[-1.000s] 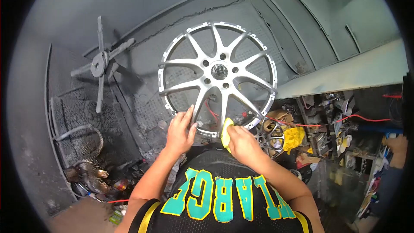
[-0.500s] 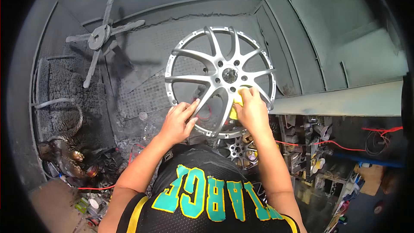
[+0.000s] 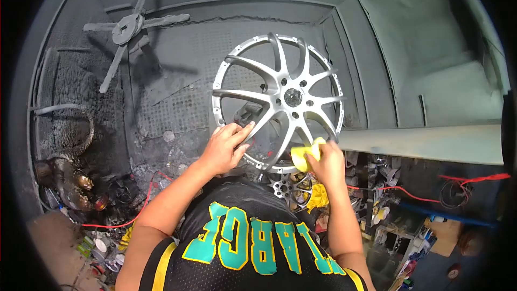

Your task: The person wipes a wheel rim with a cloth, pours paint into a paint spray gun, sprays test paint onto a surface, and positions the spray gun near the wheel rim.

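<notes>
My right hand (image 3: 329, 164) has its fingers clamped on a crumpled, bright yellow cloth (image 3: 305, 156) by the lower-right spokes of a silver, round, many-spoked wheel (image 3: 293, 97) in front of my body. My left hand (image 3: 226, 148) rests at the wheel's lower left, thumb and forefinger apart; whether the fingers close around the rim, I cannot tell. Off to the left is a grey, cross-shaped stand (image 3: 128, 29); below the wheel sits a smaller, spoked, grey wheel (image 3: 282, 187).
</notes>
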